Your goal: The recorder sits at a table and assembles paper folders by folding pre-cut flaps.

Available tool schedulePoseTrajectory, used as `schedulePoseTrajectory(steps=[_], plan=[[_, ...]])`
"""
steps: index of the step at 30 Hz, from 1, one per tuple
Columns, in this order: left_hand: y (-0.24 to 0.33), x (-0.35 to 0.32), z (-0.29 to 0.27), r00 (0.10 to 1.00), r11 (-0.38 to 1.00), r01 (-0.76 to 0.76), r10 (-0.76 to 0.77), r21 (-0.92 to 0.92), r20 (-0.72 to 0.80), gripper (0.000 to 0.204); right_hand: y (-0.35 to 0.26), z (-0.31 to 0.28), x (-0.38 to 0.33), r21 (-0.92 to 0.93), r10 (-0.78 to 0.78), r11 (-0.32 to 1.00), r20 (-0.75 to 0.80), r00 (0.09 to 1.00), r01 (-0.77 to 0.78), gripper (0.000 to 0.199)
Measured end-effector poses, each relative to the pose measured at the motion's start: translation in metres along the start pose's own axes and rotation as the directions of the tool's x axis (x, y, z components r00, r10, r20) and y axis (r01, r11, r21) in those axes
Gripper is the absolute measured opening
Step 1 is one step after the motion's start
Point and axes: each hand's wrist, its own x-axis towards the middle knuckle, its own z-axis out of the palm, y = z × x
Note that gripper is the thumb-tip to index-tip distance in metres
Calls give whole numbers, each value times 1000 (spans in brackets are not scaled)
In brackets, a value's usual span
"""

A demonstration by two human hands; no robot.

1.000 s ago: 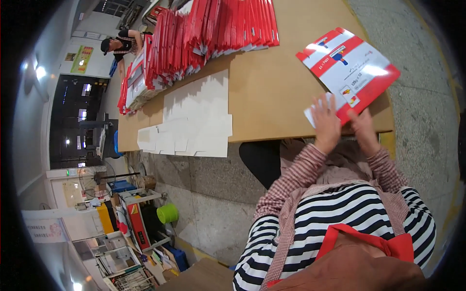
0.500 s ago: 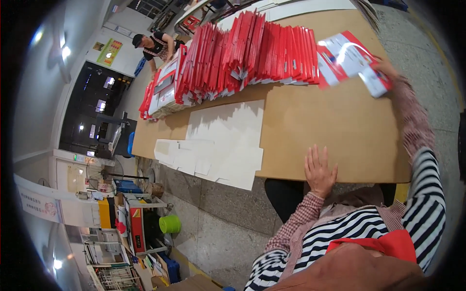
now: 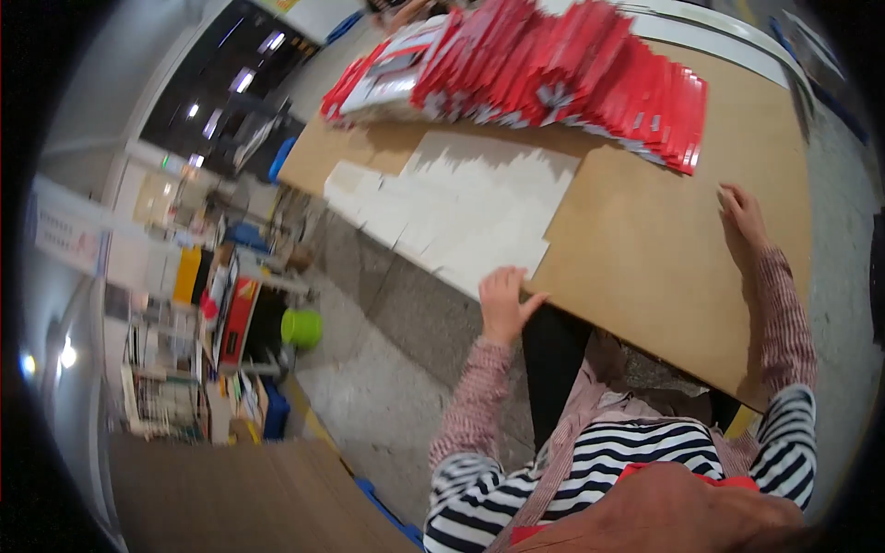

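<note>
My left hand [image 3: 505,302] rests at the table's near edge, by the near corner of the white card sheets [image 3: 461,207]. Its thumb stands apart and the fingertips lie over that corner. Above the bare brown right part of the table is my right hand [image 3: 743,217], fingers loosely bent and nothing visible in them. A long row of red and white flat packages [image 3: 572,74] leans together on its edges across the far side. Its right end is closest to my right hand, with a gap between.
The brown tabletop [image 3: 664,249] ends just before my body. A lime green bin [image 3: 300,327] stands on the floor at left, near a red-fronted cabinet [image 3: 239,321]. A brown board surface [image 3: 230,493] lies at lower left. Part of another person [image 3: 406,13] shows beyond the table.
My right hand has let go of a red and white package and drawn back; the loose packages beside the row no longer lie apart. My left hand moved left to the white sheets. The view turned.
</note>
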Motion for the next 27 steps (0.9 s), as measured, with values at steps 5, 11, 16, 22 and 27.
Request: schedulePoseTrajectory(steps=[5,11,16,22,27], plan=[[-53,-29,15,973,967,-91,35,236,230,22,-38,4,-73,-73,-63,995,125,990,73,25],[7,16,-49,890,897,-441,438,-9,128,9,-138,4,-134,-62,1,998,222,975,13,39],[179,1,-58,711,685,-685,703,-246,-24,8,-251,28,-206,-429,-602,560,377,704,709,50],[241,-26,-11,639,685,-542,712,-486,291,108,-123,-60,-318,-523,-189,793,275,943,311,31],[229,-33,69,599,639,-614,760,-464,252,97,-123,-102,-349,-799,-64,570,190,980,192,51]])
